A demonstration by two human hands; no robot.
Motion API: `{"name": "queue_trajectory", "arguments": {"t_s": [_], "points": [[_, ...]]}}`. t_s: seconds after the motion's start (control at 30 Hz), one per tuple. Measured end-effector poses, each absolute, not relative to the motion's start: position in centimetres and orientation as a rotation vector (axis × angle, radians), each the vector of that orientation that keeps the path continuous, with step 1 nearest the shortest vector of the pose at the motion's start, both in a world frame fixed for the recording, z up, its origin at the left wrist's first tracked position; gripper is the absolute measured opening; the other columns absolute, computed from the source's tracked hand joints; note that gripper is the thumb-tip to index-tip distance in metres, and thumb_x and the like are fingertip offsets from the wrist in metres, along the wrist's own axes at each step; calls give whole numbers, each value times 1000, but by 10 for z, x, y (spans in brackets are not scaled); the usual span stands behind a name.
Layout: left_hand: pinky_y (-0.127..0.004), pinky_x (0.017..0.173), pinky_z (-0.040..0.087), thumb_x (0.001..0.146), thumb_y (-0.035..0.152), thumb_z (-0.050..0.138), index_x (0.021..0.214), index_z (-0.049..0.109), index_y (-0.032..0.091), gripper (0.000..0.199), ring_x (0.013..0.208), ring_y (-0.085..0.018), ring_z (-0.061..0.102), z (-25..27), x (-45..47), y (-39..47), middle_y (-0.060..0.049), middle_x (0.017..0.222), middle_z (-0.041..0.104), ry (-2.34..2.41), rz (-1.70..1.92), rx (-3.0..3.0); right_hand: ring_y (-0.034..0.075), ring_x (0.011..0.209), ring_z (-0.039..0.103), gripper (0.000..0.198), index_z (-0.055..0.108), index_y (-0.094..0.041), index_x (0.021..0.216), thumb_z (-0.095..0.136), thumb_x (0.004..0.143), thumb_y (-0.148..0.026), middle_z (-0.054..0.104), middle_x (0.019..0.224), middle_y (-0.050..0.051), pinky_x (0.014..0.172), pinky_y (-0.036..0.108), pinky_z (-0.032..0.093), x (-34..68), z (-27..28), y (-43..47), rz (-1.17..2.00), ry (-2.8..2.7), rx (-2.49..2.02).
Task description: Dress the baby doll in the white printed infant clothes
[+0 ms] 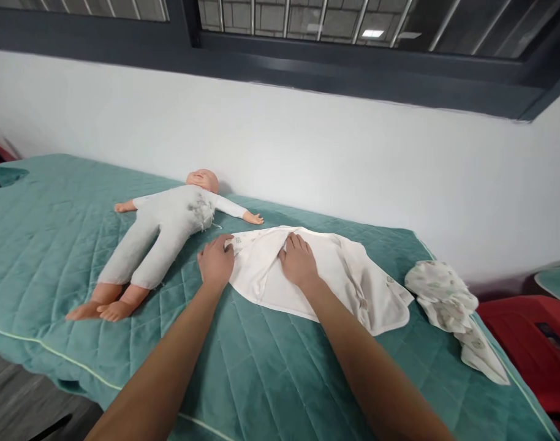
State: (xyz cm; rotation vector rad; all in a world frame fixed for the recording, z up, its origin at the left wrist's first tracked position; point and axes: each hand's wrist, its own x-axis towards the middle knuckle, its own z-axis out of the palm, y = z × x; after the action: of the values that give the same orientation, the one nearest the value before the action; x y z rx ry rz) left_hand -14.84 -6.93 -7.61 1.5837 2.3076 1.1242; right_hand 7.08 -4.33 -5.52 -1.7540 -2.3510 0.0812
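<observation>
A white baby garment (335, 269) lies spread on the green quilted cover, with creases and small snap-like spots near its edges. My left hand (215, 260) is at its left end, fingers curled and closed on the edge there. On the upper middle of the cloth rests my right hand (299, 260), its fingers stretched over the fabric beside a fold and its thumb apart. To the left, a baby doll (170, 211) in a white body lies on its back, arms spread. Its nearer side looks torn, with stuffing showing.
A crumpled, patterned white cloth (443, 297) lies near the right edge of the green quilted cover (257, 373). Behind is a white wall (307, 153) below a dark window frame (353, 76). A red object (528, 343) stands beyond the right edge.
</observation>
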Motion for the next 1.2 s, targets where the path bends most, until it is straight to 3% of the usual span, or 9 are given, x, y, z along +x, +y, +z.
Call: {"name": "queue_trajectory", "arguments": {"t_s": [0.1,0.2,0.37,0.5,0.6,0.8,0.93,1.2], "points": [[-40,91,47,87,18,46,101,72,26,31,99,-25,65,-79,-155,-52,-5,106,74,2138,1340,1508,28,152,22,62,31,-3,154,25,103,-38,29,164,15,122,43,18,68,-65,-38,66,-2371,-1775],[-33,91,48,85,12,40,96,72,21,35,99,-21,65,-79,-161,-36,-5,107,73,2039,1556,1451,28,153,19,63,32,-4,154,26,102,-40,26,165,15,122,45,17,72,-68,-37,57,-2449,-1749],[-34,96,48,84,8,38,101,72,18,39,101,-21,64,-76,-162,-20,-7,105,70,2046,1645,1474,27,154,18,62,33,-6,154,25,102,-39,28,164,13,122,44,17,74,-63,-38,49,-2568,-1621],[-33,97,47,75,1,38,101,72,18,46,103,-21,61,-78,-163,-15,-7,110,67,2067,1601,1469,26,154,18,63,33,-5,154,25,102,-40,27,164,14,122,44,18,71,-62,-42,52,-2588,-1594],[-31,94,47,76,5,41,99,71,19,40,97,-19,61,-81,-164,-14,-5,106,67,2080,1634,1377,27,153,19,65,29,-4,155,25,101,-41,25,165,14,122,44,18,67,-63,-45,43,-2497,-1705],[-29,76,46,88,31,53,105,68,22,25,77,-18,60,-79,-162,-15,-2,82,68,2085,1533,1309,29,153,19,68,28,-4,156,26,101,-44,21,166,14,122,44,18,65,-64,-47,48,-2428,-1805],[-28,76,44,88,28,52,99,70,22,22,75,-17,60,-77,-161,-16,-1,80,68,2066,1483,1388,31,153,19,61,35,-11,154,26,102,-42,22,167,10,121,47,19,68,-62,-46,45,-2508,-1744],[-26,77,45,89,22,45,97,65,20,23,81,-16,58,-76,-164,-13,-1,87,65,1780,1822,1242,29,153,19,59,38,-12,152,26,102,-42,27,165,12,121,47,19,71,-66,-41,46,-2537,-1681]]}}
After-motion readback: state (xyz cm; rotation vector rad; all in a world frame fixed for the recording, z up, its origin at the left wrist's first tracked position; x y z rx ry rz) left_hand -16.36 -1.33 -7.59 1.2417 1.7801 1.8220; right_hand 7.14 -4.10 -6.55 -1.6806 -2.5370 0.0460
